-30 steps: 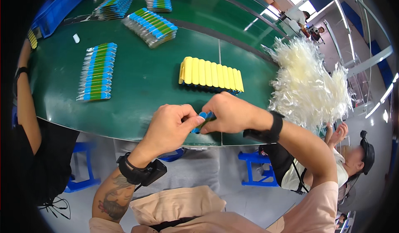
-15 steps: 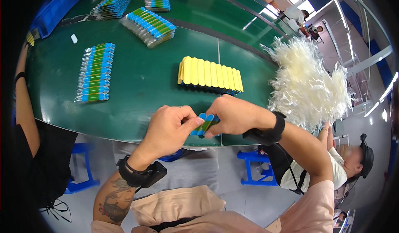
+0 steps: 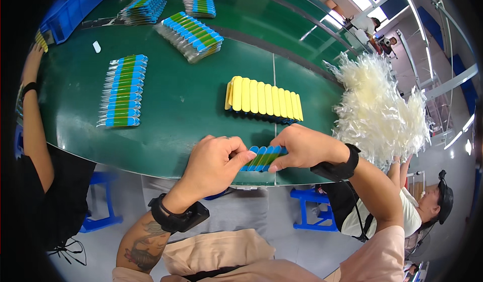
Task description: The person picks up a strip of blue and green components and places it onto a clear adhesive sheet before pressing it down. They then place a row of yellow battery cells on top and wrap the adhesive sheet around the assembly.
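Observation:
Between my two hands, near the table's front edge, is a short row of small blue-and-green nail files (image 3: 262, 158) with rounded ends, lying side by side and overlapping. My left hand (image 3: 214, 163) pinches the left end of the row between thumb and fingers. The right end is gripped by my right hand (image 3: 307, 148), whose fingers hide part of it. Just beyond stands a block of nail files with yellow faces up (image 3: 264, 98), blue showing along its lower edge. My right hand is close to that block.
Bagged blue-and-green files lie in a column (image 3: 123, 93) on the left and in stacks (image 3: 193, 32) farther back. A blue bin (image 3: 75, 10) sits at the far left. White plastic bags heap (image 3: 377, 116) at the right, where a person's hands reach. Another person's arm (image 3: 32, 111) is at left.
My hands have moved apart, and more files show spread between them. The whole view has shifted slightly. The person's hand at left has come further into view.

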Available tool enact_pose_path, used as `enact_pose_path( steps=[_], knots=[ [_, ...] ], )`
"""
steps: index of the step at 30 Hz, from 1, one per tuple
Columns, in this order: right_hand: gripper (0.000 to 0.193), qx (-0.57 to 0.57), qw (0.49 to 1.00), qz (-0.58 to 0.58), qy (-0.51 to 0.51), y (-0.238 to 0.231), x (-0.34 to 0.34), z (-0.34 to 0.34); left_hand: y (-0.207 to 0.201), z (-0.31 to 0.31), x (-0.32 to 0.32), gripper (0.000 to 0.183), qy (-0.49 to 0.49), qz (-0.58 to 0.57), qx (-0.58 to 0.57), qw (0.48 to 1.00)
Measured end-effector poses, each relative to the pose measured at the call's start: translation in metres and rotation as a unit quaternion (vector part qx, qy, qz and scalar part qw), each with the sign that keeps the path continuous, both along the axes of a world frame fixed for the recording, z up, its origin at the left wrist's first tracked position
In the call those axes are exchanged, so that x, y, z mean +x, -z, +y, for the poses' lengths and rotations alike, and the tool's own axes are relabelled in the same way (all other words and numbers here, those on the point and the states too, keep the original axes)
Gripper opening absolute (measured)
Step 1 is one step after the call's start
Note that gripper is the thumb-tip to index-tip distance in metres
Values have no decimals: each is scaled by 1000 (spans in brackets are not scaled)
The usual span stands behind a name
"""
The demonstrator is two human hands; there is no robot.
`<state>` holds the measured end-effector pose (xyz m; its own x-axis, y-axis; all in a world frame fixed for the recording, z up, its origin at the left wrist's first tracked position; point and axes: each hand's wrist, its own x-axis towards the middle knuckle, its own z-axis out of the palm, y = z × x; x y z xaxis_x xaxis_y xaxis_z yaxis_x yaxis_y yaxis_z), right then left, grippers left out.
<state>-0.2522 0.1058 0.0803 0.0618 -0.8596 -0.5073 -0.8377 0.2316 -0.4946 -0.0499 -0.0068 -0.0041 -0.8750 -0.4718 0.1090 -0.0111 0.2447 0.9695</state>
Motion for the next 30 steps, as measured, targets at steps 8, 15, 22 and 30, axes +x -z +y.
enact_pose_path(
  steps=[8, 15, 22, 30],
  knots=[
    [41, 33, 999, 28, 23, -9, -6, 9, 3, 2, -2, 22, -10, 43, -57, 997],
    [46, 17, 996, -40, 78, 7, -22, 26, 3, 1, 1, 24, -14, 16, -55, 998],
    [51, -21, 996, -13, 89, 9, -26, 25, 5, 1, -1, 23, -20, -8, -63, 998],
    [51, 17, 986, -85, 141, 23, -30, 30, 3, 6, -7, 11, -44, -2, -56, 997]
  ],
)
